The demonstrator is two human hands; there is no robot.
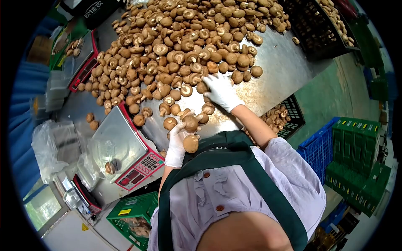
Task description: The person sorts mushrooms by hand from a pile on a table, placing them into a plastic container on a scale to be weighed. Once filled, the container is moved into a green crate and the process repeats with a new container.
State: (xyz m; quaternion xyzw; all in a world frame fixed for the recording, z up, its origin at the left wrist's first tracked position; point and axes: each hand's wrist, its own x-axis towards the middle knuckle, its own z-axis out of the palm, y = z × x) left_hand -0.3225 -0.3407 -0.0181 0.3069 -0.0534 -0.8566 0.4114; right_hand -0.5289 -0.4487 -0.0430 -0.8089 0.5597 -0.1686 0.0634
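Brown shiitake mushrooms [180, 56] lie heaped on a metal table [274, 54]. In a white glove, my left hand [176, 144] is closed around a few of them near my apron, with one round cap [191, 143] at its fingertips and another cap [190, 124] just above. My right hand [224, 93], also gloved, reaches to the near edge of the heap. Its fingers and thumb curl around a mushroom [202, 87]. Several loose mushrooms [170, 123] lie between my two hands and the heap.
A red-rimmed scale [119, 144] stands at the left with one mushroom on its plate; another scale [83, 60] sits farther back. Black crates of mushrooms stand at the far right [320, 29] and below the table edge [295, 117]. Green crates [356, 146] are stacked at right.
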